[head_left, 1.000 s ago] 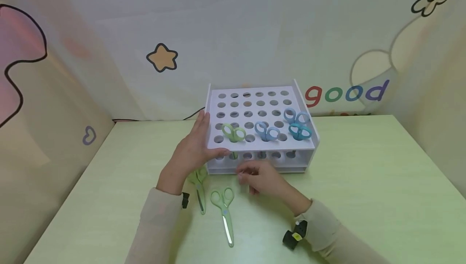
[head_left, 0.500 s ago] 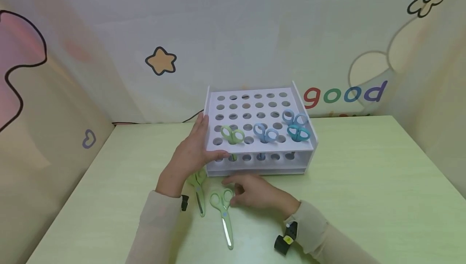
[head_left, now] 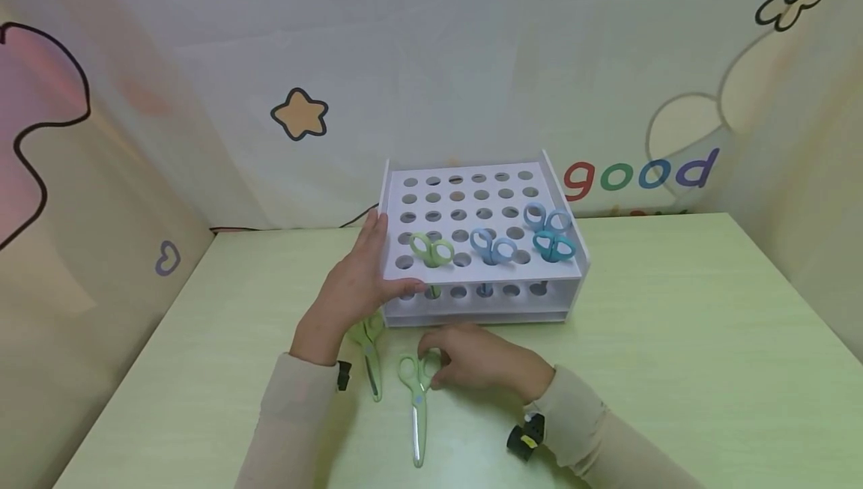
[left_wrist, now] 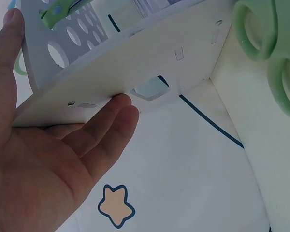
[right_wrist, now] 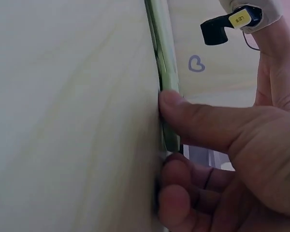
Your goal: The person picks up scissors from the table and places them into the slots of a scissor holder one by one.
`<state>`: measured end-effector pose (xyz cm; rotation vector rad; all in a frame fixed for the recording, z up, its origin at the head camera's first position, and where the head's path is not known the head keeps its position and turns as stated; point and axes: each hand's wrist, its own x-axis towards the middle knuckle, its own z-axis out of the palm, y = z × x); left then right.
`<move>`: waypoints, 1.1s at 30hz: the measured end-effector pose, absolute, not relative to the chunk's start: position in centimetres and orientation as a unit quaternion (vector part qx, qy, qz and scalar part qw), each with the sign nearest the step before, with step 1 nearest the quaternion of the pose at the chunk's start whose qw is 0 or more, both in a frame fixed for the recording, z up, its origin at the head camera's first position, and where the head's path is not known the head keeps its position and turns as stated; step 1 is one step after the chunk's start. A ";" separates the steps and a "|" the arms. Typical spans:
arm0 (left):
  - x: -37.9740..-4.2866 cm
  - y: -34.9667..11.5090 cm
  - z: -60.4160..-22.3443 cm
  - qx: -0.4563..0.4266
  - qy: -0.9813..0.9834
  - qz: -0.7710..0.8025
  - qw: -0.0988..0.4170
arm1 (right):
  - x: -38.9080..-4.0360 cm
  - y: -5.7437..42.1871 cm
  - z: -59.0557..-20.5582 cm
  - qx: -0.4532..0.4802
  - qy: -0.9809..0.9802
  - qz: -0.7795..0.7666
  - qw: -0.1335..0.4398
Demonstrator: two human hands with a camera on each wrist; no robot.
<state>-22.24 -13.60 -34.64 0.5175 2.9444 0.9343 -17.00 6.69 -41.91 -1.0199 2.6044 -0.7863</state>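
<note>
A white rack (head_left: pixel 472 317) with rows of round holes stands at mid-table. My left hand (head_left: pixel 350 275) holds its left front corner, thumb at the front edge and fingers along the side panel (left_wrist: pixel 150 58). My right hand (head_left: pixel 482 358) pinches the handle of green scissors (head_left: pixel 419 414) lying in front of the rack, blades toward me. In the right wrist view, the thumb presses on the green handle (right_wrist: pixel 170 79), with fingers curled beside it. Another pair of green scissors (head_left: pixel 371 362) lies below my left hand, its handles partly hidden.
Handles up in the rack stand green scissors (head_left: pixel 431 253), blue scissors (head_left: pixel 492 251), teal scissors (head_left: pixel 553 248) and light-blue scissors (head_left: pixel 547 221). A patterned cloth backdrop (head_left: pixel 431 55) rises behind the table (head_left: pixel 647 309). A dark cord (head_left: pixel 357 216) runs behind the rack.
My right hand has come down from the rack's front to the scissors' handle and taken hold. Those scissors have turned slightly, handles shifting right. The left hand stays on the rack.
</note>
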 end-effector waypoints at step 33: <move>-22.2 -13.7 -34.8 0.170 0.938 0.302 0.000 | -17.5 11.3 -38.4 -0.274 0.774 -0.529 0.214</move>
